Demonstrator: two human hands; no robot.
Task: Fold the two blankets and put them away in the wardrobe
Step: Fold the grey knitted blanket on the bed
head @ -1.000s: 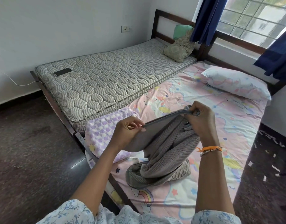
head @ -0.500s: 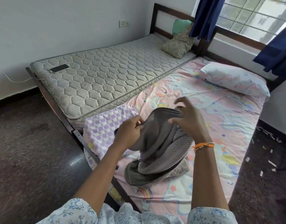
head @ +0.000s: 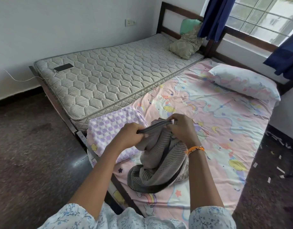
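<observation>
A grey ribbed blanket (head: 160, 169) hangs bunched from my hands, its lower part heaped on the pink cartoon bedsheet (head: 213, 123). My left hand (head: 130, 135) and my right hand (head: 180, 128) both pinch its dark upper edge, stretched taut between them. A purple and white dotted blanket (head: 112, 128) lies folded flat on the bed's near left corner, partly hidden behind my left arm. No wardrobe is in view.
A bare quilted mattress (head: 109, 80) lies to the left with a phone (head: 63, 67) on a charging cable. A white pillow (head: 243, 83) lies at the head of the pink bed, and cushions (head: 185, 43) sit by the headboard. Dark floor surrounds both beds; paper scraps (head: 281, 169) litter the right.
My right hand let go of the blanket edge half a second ago and has gripped it again. Both hands now hold the edge lower and closer together.
</observation>
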